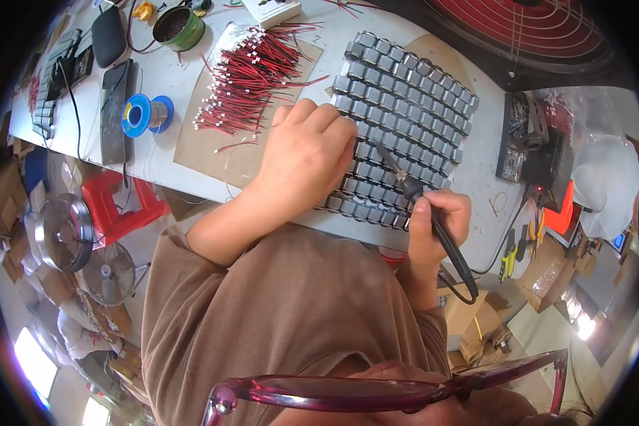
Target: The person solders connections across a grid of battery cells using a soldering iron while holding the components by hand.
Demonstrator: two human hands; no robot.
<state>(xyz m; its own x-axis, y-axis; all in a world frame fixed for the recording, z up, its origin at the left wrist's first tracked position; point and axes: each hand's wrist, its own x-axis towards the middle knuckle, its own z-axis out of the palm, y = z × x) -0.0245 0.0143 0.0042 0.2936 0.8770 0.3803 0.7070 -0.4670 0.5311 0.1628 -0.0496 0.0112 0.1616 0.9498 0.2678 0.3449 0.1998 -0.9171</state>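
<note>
My right hand (437, 226) is closed around a soldering iron (444, 238), held like a pen. The iron's tip points up and left over rows of small grey metal-cased parts (397, 92), laid out in a tilted grid on the table. At the left edge of this grid is my left hand (307, 153), its fingers curled in and pressed together. Whatever those fingers grip is hidden behind the hand. Beyond my left hand lies a pile of red and black wires (252, 82) with white connectors, on a sheet of brown cardboard (192, 153).
A solder spool (148, 116) with blue flanges stands at the left, near a dark phone-like slab (116, 110) and a green tin (178, 30). A large fan (525, 35) borders the far right. The soldering station (547, 167) and yellow-handled pliers (508, 260) sit at the right edge.
</note>
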